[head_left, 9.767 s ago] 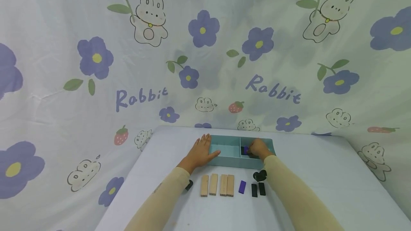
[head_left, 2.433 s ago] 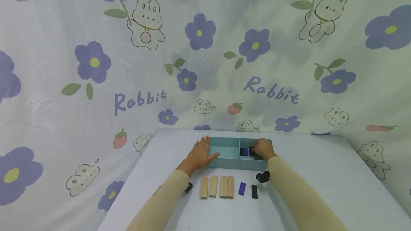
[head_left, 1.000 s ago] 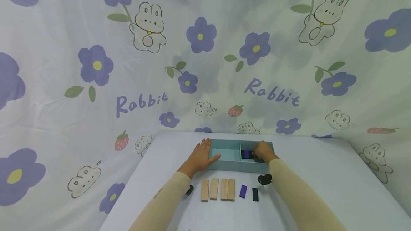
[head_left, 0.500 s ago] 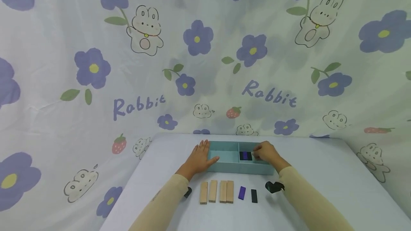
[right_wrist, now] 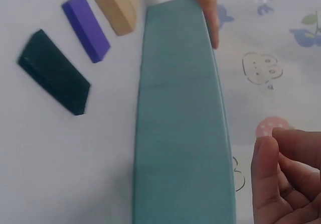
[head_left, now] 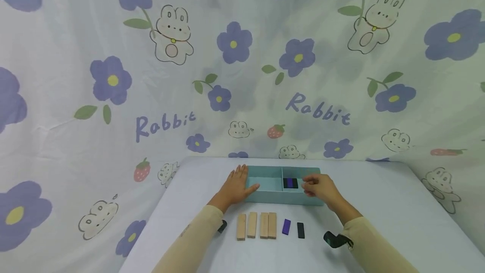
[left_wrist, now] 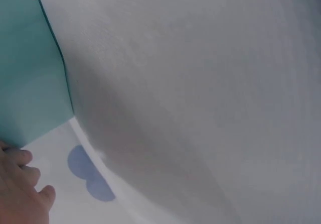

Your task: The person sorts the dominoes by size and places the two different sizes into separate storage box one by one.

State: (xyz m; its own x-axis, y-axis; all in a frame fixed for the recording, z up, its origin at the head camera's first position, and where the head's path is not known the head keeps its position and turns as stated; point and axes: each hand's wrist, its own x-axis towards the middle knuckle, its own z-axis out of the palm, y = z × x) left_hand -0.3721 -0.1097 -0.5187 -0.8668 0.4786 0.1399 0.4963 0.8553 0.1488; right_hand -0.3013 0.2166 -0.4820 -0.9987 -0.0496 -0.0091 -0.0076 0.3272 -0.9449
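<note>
A pale teal box (head_left: 280, 197) with two compartments stands on the white table. My left hand (head_left: 234, 186) rests with straight fingers against its left end, thumb over the front rim. In the right compartment a purple block (head_left: 290, 183) lies between two black blocks, side by side. Just right of them, over the box's right end, my right hand (head_left: 322, 186) has its fingers loosely bent. In the right wrist view, that hand's thumb and index finger (right_wrist: 266, 156) come near each other with nothing visible between them. The left compartment's visible floor is bare.
Several wooden blocks (head_left: 251, 225) stand in a row before the box, two touching. Right of them lie a loose purple block (head_left: 286, 226) and a black block (head_left: 301, 230). Dark wrist cameras (head_left: 335, 240) hang at the sleeves. A patterned curtain (head_left: 242, 75) hangs behind the table.
One of the two black blocks on the table went into the right compartment beside the purple one. My right hand let go of it and drew back to the right. The left hand stayed.
</note>
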